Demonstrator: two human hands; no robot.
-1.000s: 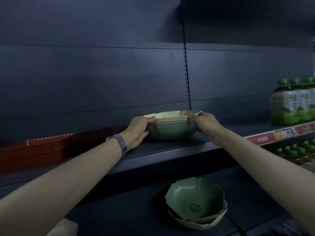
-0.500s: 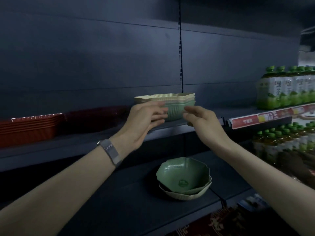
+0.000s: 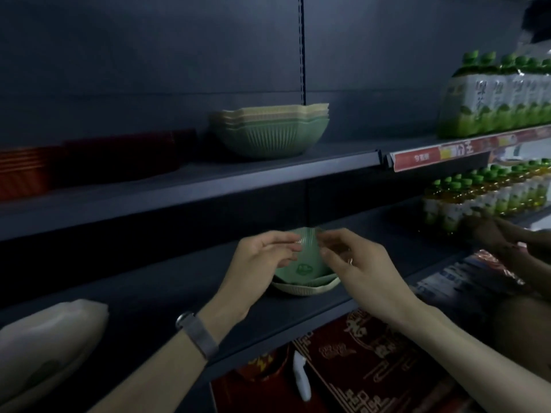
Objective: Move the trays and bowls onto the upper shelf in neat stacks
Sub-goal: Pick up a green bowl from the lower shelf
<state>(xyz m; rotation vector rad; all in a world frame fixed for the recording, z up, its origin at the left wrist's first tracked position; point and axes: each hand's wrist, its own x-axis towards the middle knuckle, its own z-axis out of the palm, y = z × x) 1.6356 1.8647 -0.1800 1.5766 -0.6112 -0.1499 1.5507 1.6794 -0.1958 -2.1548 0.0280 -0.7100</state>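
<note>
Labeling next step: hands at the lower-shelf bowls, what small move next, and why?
Likely close both hands on the green bowl rim and lift: left hand and right hand flank it, grip unclear, cream bowl beneath, bowl stack on upper shelf.

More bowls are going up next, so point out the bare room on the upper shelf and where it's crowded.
The dark metal upper shelf is bare from the stack of ribbed green and cream bowls rightward to the green-capped tea bottles. Left of that stack it is crowded: the stacked red plastic trays sit close beside it, leaving only the front strip.
</note>
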